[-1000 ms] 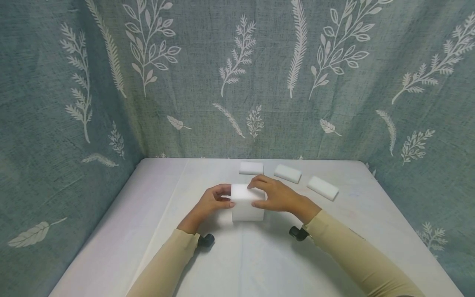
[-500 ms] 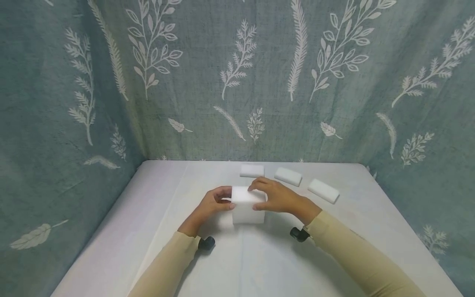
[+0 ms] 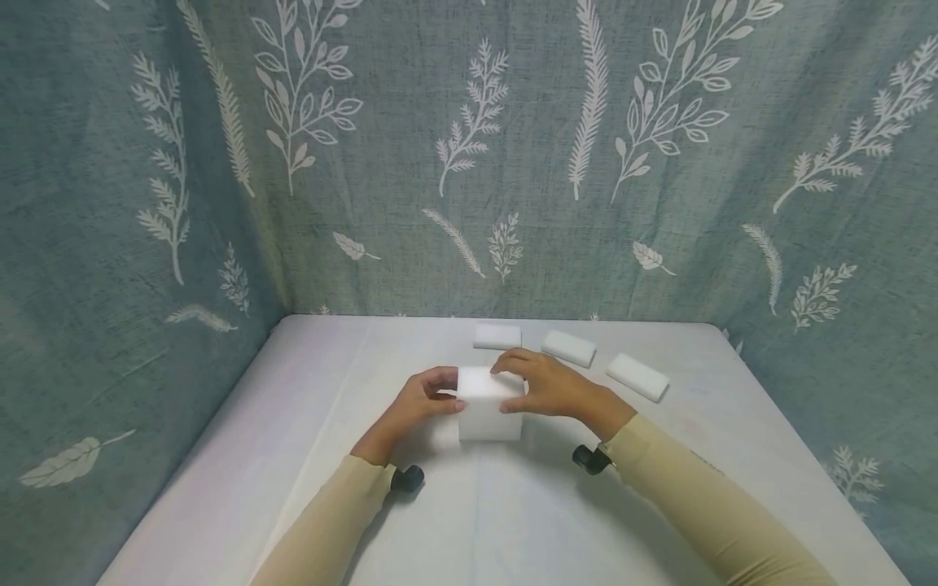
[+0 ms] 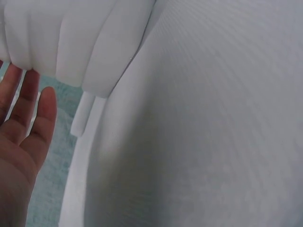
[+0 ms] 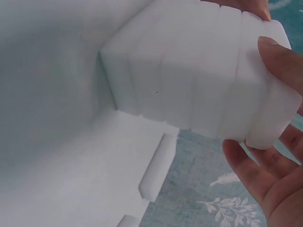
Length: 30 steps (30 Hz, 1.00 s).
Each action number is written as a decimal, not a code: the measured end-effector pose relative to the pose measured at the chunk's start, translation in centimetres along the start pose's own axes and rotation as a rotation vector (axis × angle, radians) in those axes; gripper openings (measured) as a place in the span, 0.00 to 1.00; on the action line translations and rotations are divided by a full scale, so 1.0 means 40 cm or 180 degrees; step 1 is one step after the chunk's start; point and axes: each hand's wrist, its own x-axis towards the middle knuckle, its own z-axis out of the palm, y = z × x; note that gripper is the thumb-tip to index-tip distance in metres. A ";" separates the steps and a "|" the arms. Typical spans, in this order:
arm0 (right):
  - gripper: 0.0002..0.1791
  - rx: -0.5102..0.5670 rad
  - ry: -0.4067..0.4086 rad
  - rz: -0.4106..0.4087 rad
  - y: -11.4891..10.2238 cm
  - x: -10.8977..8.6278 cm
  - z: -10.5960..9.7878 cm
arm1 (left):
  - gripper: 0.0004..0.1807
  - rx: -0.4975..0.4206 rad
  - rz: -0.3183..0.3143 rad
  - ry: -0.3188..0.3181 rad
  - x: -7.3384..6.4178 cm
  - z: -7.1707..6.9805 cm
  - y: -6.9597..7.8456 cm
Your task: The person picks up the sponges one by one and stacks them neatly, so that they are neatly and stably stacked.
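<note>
A stack of several white sponge-like blocks (image 3: 490,421) stands upright on the white table in the head view, its edges closely lined up. At its left end, my left hand (image 3: 421,400) holds the upper part, thumb by the near corner and fingers behind. My right hand (image 3: 553,388) grips the topmost block from the right, with the thumb on the near face. In the right wrist view, the right fingers (image 5: 253,177) reach the opposite long side of the top blocks. The left fingertips (image 4: 47,104) meet the edges of the upper blocks in the left wrist view.
Behind the stack, a loose white block (image 3: 498,335) lies flat. Another block (image 3: 569,347) and a third block (image 3: 637,376) lie to its right. Patterned green-grey curtains (image 3: 396,260) enclose the white table (image 3: 293,488) at the back and sides.
The head view has tilted very slightly, so the scene sits a little lower than a second ago. Both hands and the stack keep their places.
</note>
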 end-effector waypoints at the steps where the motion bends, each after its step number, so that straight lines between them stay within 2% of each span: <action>1: 0.27 -0.0006 -0.0006 0.0002 0.000 0.000 -0.001 | 0.31 -0.0006 0.0000 0.0000 0.000 0.001 0.000; 7: 0.28 0.0059 -0.0024 0.0008 0.002 -0.003 0.000 | 0.30 -0.0001 -0.0049 0.0003 0.000 0.004 0.004; 14: 0.32 0.0063 -0.0044 0.0076 0.008 -0.008 0.004 | 0.31 -0.0024 -0.0013 0.0004 -0.001 0.002 0.009; 21: 0.41 -0.0064 -0.0122 0.0400 0.019 -0.030 -0.001 | 0.32 -0.0084 -0.0044 0.0030 -0.007 0.002 0.014; 25: 0.44 -0.0009 -0.0144 0.0593 0.027 -0.052 -0.015 | 0.34 -0.0095 0.0016 0.0059 -0.007 0.001 0.015; 27: 0.46 0.0028 -0.0143 0.0681 0.033 -0.067 -0.023 | 0.34 -0.0103 0.0032 0.0052 -0.013 0.001 0.038; 30: 0.46 0.0014 -0.0143 0.0749 0.050 -0.089 -0.033 | 0.34 -0.0098 0.0057 0.0068 -0.012 -0.002 0.043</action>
